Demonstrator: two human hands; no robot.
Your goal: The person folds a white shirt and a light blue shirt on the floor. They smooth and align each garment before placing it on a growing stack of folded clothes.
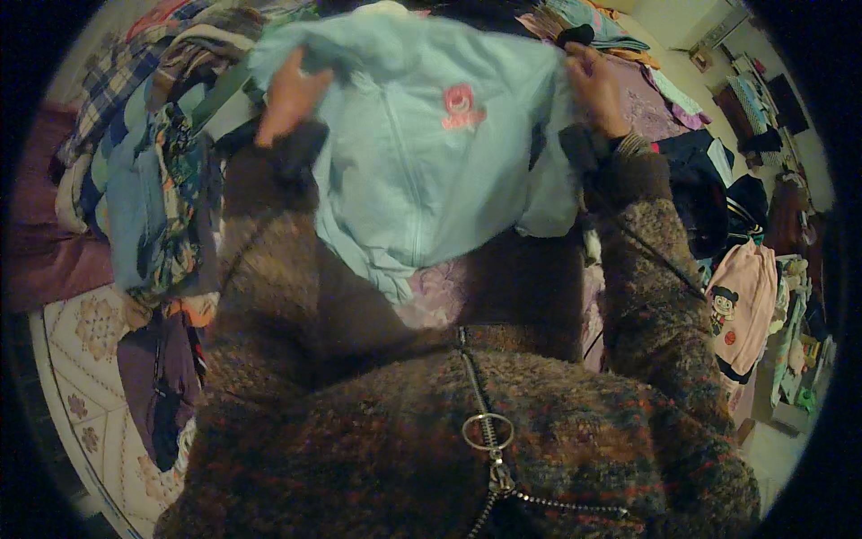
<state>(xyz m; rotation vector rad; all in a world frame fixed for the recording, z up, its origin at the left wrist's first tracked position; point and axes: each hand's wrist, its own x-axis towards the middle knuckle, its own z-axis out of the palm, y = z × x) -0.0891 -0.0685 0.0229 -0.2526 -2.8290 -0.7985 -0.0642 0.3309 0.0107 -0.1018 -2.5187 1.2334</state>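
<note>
A light blue zip-front jacket [377, 155] hangs spread out in front of me, with a pink print on one side of its chest. My left hand [293, 98] grips its upper left part, thumb showing and other fingers partly hidden by the cloth. At the opposite upper corner, my right hand [598, 87] pinches the fabric near the shoulder or sleeve. Both hands look slightly blurred. The jacket's lower edge droops over my lap, where some pinkish patterned cloth [434, 296] shows below it.
Heaped clothes [155, 148] lie on the left, beside a dark red cloth [57, 215] and a pale floral quilted cover [87, 364]. To the right are folded garments [606, 34], dark clothes [693, 182] and a pink garment with a cartoon figure [744, 296].
</note>
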